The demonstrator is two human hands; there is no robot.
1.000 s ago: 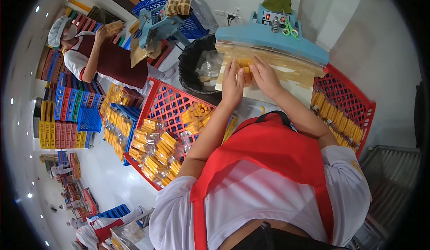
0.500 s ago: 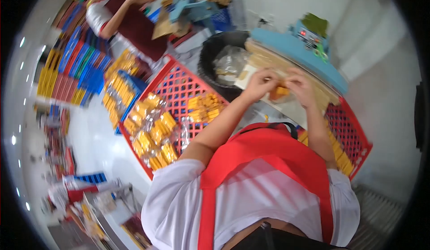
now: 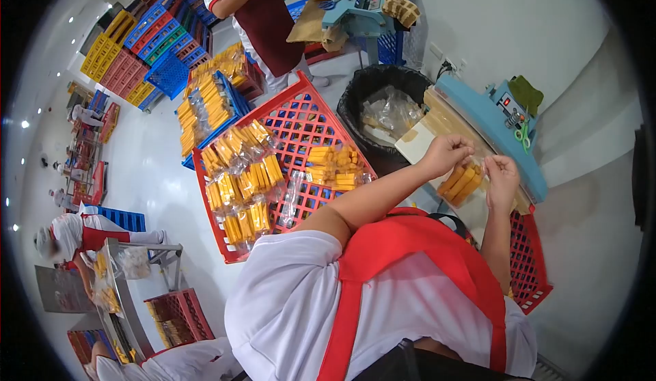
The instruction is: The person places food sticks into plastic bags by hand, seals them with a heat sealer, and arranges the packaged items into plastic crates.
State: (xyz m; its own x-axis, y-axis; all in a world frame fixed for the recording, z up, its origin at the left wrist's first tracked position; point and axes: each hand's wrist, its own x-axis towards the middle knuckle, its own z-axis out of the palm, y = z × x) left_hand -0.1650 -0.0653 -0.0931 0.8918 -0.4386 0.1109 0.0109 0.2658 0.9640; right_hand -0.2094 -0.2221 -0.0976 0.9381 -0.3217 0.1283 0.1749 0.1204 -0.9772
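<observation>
A clear plastic bag with several yellow-orange sticks hangs between my two hands, its mouth upward. My left hand pinches one top corner, with the fingers closed. On the other side my right hand grips the opposite top edge, also closed. Just beyond them stands a light-blue sealing machine with a brown padded front. A pale board lies under and beside the hands.
To the left, a red crate bears filled bags and loose yellow sticks. A black-lined bin holds clear plastic. Another red crate is at right. A co-worker in a maroon apron stands at a second blue machine.
My view has swung, so the scene sits further right and lower. The bag of sticks, mostly hidden by blurred hands before, now shows plainly between both hands.
</observation>
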